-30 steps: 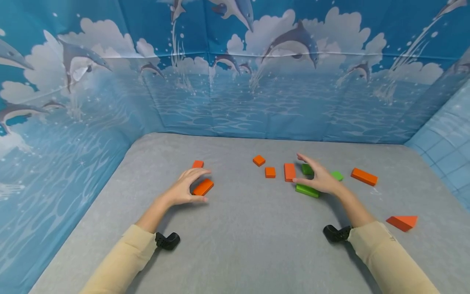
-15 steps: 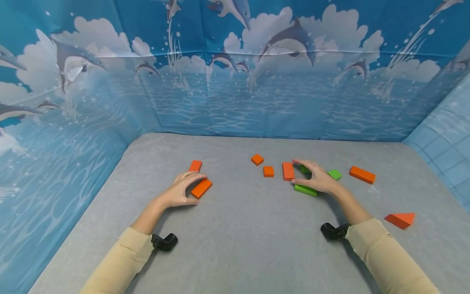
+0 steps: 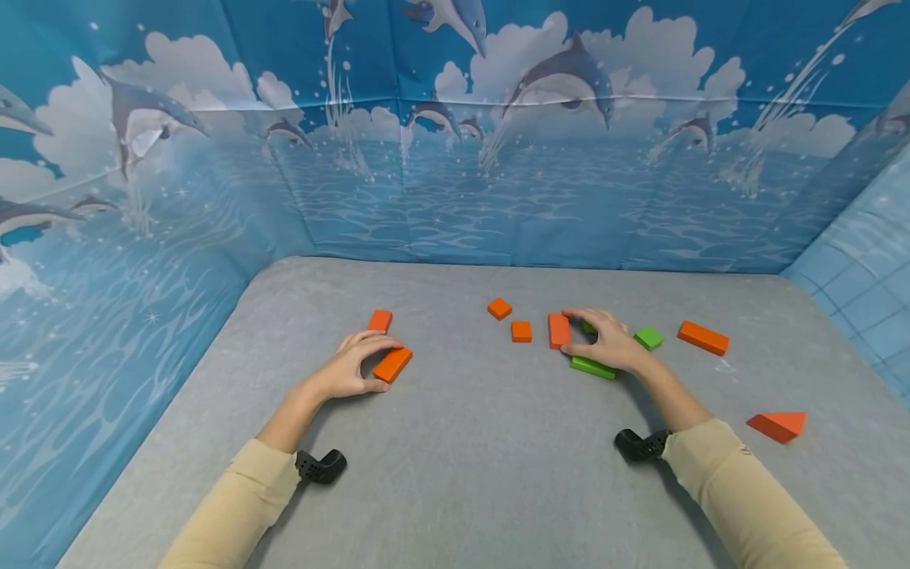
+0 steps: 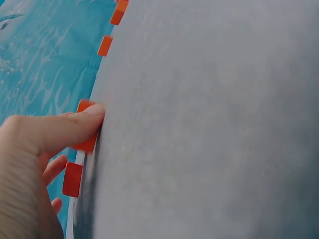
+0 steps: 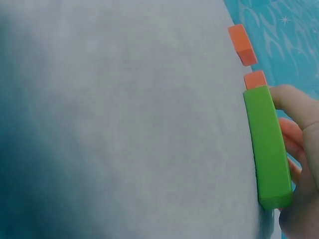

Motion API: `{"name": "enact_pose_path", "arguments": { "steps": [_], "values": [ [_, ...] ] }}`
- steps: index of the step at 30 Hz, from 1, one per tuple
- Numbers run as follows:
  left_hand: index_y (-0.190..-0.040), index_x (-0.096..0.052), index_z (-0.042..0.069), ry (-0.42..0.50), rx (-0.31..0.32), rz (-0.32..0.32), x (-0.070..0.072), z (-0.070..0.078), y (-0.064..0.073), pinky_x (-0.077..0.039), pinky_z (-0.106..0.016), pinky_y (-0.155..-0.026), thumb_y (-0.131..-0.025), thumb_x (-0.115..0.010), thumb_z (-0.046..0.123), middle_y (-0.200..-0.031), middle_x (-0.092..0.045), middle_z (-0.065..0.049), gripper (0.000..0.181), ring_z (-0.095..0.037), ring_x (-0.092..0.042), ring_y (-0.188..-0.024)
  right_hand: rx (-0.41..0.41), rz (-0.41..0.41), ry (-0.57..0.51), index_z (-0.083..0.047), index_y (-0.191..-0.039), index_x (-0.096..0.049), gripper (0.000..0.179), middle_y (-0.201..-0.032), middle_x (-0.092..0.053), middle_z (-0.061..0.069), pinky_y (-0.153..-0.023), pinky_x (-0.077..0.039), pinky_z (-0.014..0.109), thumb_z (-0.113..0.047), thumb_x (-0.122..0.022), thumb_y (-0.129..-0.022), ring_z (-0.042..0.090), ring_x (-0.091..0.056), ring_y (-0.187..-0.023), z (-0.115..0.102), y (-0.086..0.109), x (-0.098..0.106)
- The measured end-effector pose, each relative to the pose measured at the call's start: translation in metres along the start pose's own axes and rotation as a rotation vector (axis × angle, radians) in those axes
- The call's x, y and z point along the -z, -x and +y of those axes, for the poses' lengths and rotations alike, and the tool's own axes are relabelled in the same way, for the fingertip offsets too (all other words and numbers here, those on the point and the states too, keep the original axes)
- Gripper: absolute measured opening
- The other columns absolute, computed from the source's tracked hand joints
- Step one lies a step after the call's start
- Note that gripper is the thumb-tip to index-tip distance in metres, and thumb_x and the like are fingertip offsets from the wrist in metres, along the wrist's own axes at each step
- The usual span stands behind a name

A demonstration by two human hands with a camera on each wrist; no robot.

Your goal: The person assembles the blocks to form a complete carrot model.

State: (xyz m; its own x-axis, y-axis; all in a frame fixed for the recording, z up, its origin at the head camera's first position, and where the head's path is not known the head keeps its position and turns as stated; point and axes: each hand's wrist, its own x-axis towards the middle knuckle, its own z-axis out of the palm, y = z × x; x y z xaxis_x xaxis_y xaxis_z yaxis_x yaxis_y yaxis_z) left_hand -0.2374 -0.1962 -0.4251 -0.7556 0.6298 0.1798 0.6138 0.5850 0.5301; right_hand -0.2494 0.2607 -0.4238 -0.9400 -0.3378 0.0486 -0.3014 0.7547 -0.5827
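Observation:
In the head view my left hand (image 3: 348, 367) holds a rectangular orange block (image 3: 393, 366) between thumb and fingers; in the left wrist view the thumb covers part of this block (image 4: 85, 145). A second orange block (image 3: 380, 320) lies just beyond those fingers. My right hand (image 3: 607, 340) pinches another orange block (image 3: 558, 331) by its near and far ends. Under that hand lie a long green block (image 3: 593, 367) and a partly hidden green block (image 3: 587, 325). The long green block (image 5: 268, 149) hides much of the pinched one in the right wrist view.
Two small orange blocks (image 3: 521, 331) lie between the hands. To the right are a green block (image 3: 648, 338), a long orange block (image 3: 703, 337) and an orange triangular block (image 3: 778, 425). A dolphin-printed blue curtain (image 3: 455, 205) borders the grey table (image 3: 469, 458).
My left thumb and fingers have closed in on the orange block. The right hand has moved left, narrowed its grasp and come onto the ends of its orange block.

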Motion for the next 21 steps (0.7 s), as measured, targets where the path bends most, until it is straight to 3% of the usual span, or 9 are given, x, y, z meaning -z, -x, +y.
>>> {"name": "enact_pose_path", "arguments": {
  "steps": [10, 16, 21],
  "values": [
    [-0.124, -0.057, 0.012, 0.012, 0.000, 0.017, -0.001, -0.001, 0.000, -0.017, -0.054, -0.102, -0.070, -0.078, 0.031, -0.128, -0.053, -0.006, 0.061, -0.031, -0.032, -0.127, 0.016, 0.081, 0.002, -0.002, -0.126, -0.049, 0.063, -0.130, -0.044, 0.022, -0.094, -0.013, 0.064, -0.031, -0.074, -0.076, 0.042, -0.028, -0.124, -0.010, -0.001, 0.000],
    [-0.123, -0.057, 0.011, 0.003, -0.004, 0.025, 0.000, 0.001, -0.001, -0.018, -0.054, -0.101, -0.069, -0.079, 0.028, -0.127, -0.055, -0.006, 0.060, -0.032, -0.033, -0.126, 0.096, 0.136, -0.011, -0.002, -0.122, -0.051, 0.061, -0.124, -0.049, 0.020, -0.094, -0.017, 0.063, -0.026, -0.077, -0.073, 0.038, -0.037, -0.117, -0.032, 0.005, -0.005],
    [-0.122, -0.058, 0.011, 0.004, -0.009, 0.029, 0.000, 0.002, -0.001, -0.018, -0.054, -0.101, -0.069, -0.079, 0.027, -0.126, -0.055, -0.006, 0.059, -0.032, -0.034, -0.126, 0.149, 0.115, -0.043, -0.001, -0.119, -0.051, 0.059, -0.118, -0.051, 0.017, -0.091, -0.025, 0.060, -0.025, -0.078, -0.072, 0.035, -0.044, -0.110, -0.052, 0.014, -0.017]
  ]
}}
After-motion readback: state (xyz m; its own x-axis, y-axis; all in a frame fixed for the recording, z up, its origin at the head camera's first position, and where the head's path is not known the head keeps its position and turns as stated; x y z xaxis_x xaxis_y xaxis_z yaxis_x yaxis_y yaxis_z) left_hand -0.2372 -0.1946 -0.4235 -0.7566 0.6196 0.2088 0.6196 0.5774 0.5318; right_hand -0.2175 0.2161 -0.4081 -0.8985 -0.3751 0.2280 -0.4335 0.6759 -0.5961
